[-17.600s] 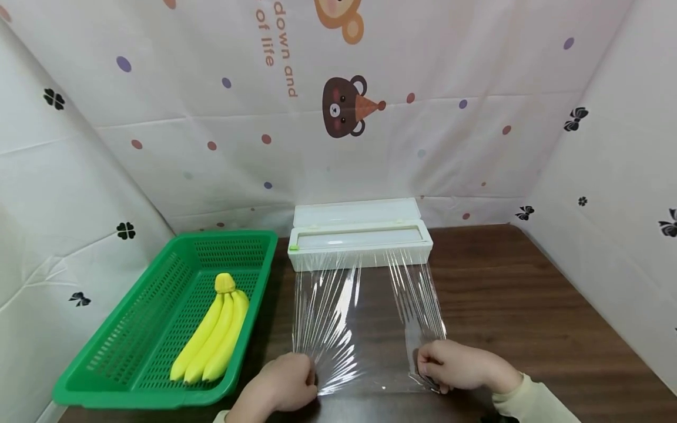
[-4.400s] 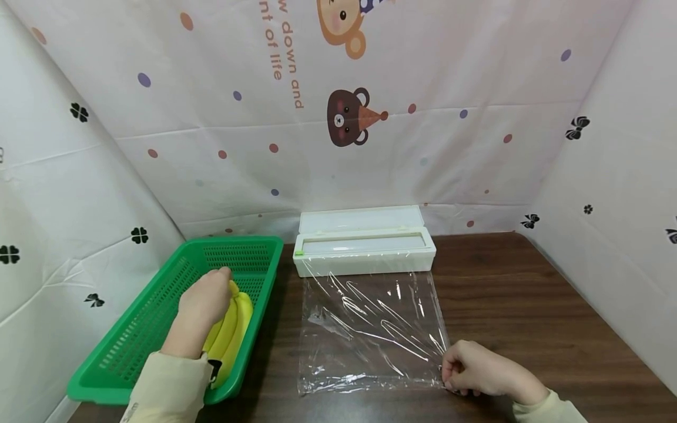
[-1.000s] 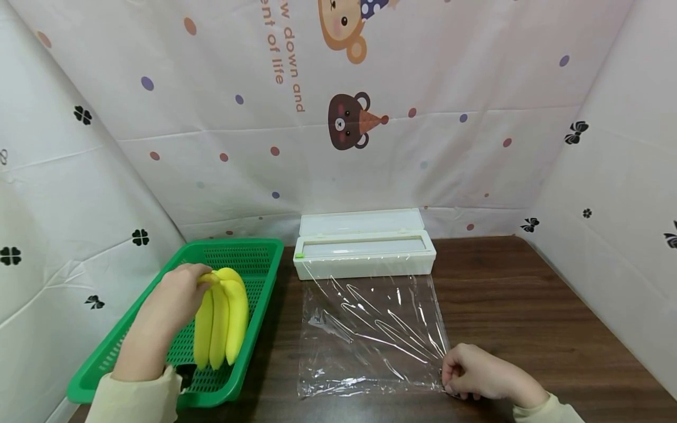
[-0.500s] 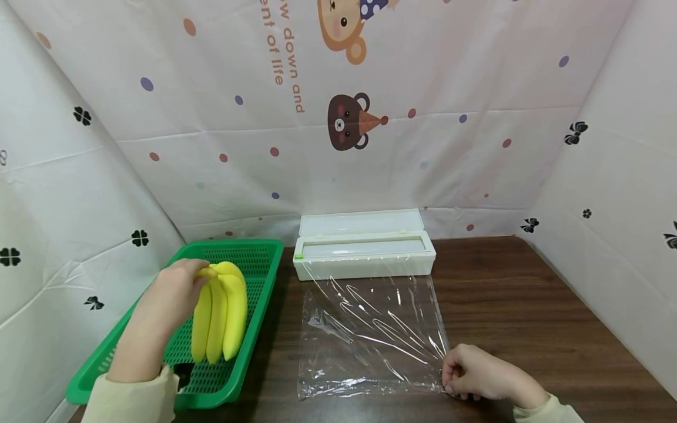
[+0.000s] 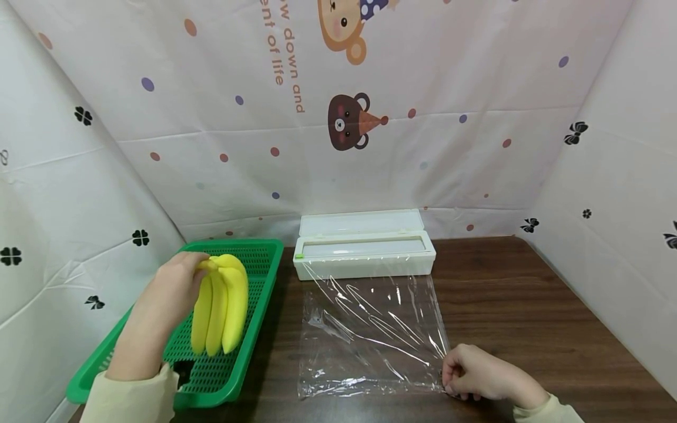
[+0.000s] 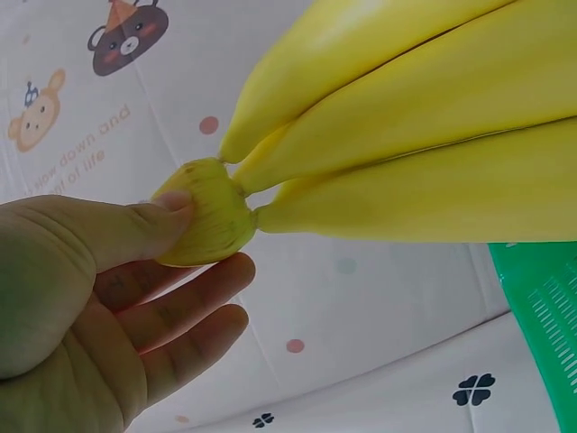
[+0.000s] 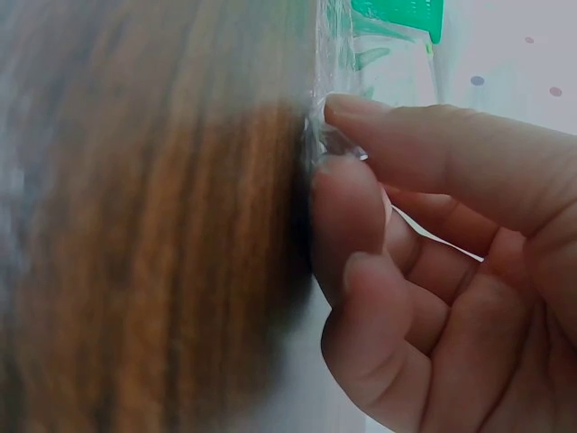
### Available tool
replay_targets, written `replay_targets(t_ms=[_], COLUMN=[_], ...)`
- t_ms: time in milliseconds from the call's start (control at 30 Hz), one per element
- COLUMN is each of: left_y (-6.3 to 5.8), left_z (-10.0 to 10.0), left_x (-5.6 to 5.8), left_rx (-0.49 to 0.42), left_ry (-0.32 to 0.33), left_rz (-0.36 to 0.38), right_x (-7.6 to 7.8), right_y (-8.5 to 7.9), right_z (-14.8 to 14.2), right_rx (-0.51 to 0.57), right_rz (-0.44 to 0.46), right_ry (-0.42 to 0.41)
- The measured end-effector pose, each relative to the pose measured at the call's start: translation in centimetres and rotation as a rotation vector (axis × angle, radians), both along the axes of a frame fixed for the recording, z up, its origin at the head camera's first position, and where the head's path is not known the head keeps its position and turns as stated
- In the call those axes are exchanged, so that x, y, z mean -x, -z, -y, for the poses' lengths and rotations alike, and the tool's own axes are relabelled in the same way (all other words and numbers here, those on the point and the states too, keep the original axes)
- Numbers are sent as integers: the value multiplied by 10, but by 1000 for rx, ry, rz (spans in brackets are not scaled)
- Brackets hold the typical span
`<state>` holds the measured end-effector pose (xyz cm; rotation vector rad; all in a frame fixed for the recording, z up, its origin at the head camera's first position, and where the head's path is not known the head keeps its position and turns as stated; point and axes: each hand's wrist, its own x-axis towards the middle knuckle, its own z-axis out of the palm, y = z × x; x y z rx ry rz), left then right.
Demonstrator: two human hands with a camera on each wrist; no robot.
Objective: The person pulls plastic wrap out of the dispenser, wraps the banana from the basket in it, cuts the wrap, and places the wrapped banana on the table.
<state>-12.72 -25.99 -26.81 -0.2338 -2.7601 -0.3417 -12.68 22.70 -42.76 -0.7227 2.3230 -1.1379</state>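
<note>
Evidently, left hand [image 5: 173,285] pinches the blunt stem of smooth yellow bananas [image 5: 219,311], held stem-up over the slotted green plastic basket [image 5: 259,317]; right hand [image 5: 476,373], well apart, pinches a corner of glossy, creased film [image 5: 370,335], which runs across wood-grained table [image 5: 529,305] from an oblong white box [image 5: 365,268]

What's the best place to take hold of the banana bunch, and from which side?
Probably the stem crown, pinched from the left, as the left hand has it: this narrow knob at one end of the banana bunch joins all three fruits, so they should lift together.
</note>
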Motion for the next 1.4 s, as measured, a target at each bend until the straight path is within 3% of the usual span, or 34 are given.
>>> replay_targets(t_ms=[567,1033,1400], left_y=[-4,-9,-12], left_z=[-3,-7,-13], left_x=[1,-4,-6], left_rx=[-12,-15,-19], left_ry=[47,21,79], left_rz=[-134,-106,-213], right_x=[1,1,0], right_y=[1,1,0], right_z=[0,0,-1], right_rx=[7,6,27], right_rz=[10,-3,-5], right_ry=[5,-4,-15])
